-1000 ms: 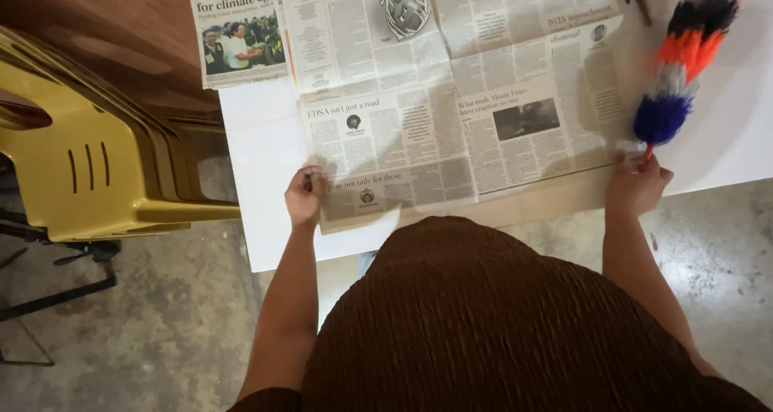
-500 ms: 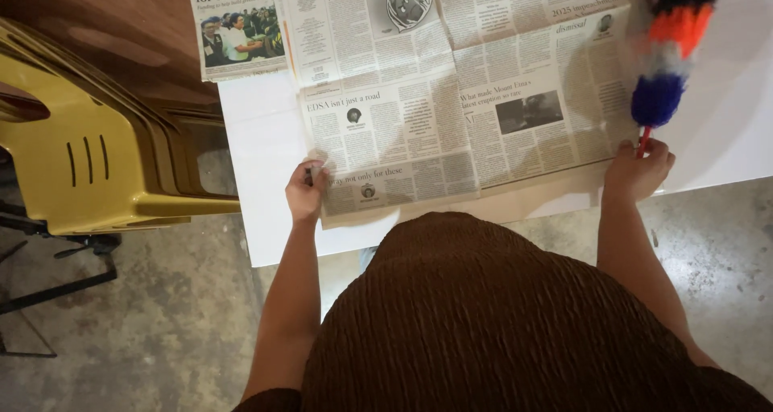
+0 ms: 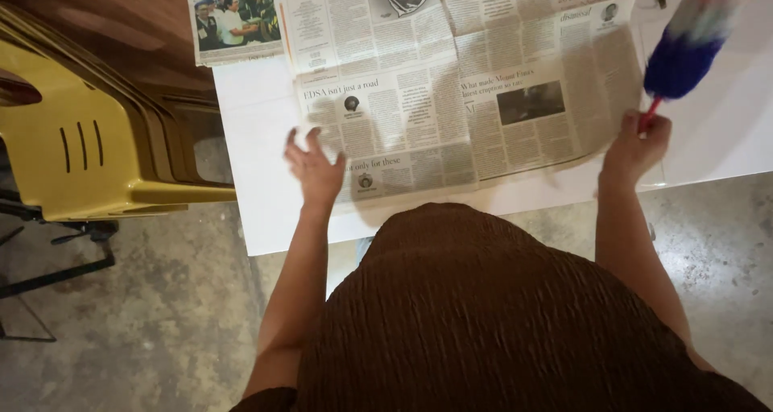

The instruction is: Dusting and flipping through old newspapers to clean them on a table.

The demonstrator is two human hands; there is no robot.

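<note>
I see the left hand [image 3: 314,169] held with fingers spread wide at the lower left corner of the open newspaper [image 3: 459,106], which lies flat on the white table [image 3: 258,138]. The right hand [image 3: 636,148] grips the red handle of a blue, white and orange feather duster [image 3: 684,46], raised beside the paper's right edge. Stacked yellow plastic chairs [image 3: 80,146] stand left.

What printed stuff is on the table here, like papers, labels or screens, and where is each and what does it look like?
Open newspaper spread: centre of the white table, grey columns, a dark photo, between the left hand and right hand.
Second newspaper page: far left edge, colour photo of people.
No labels or screens visible.
</note>
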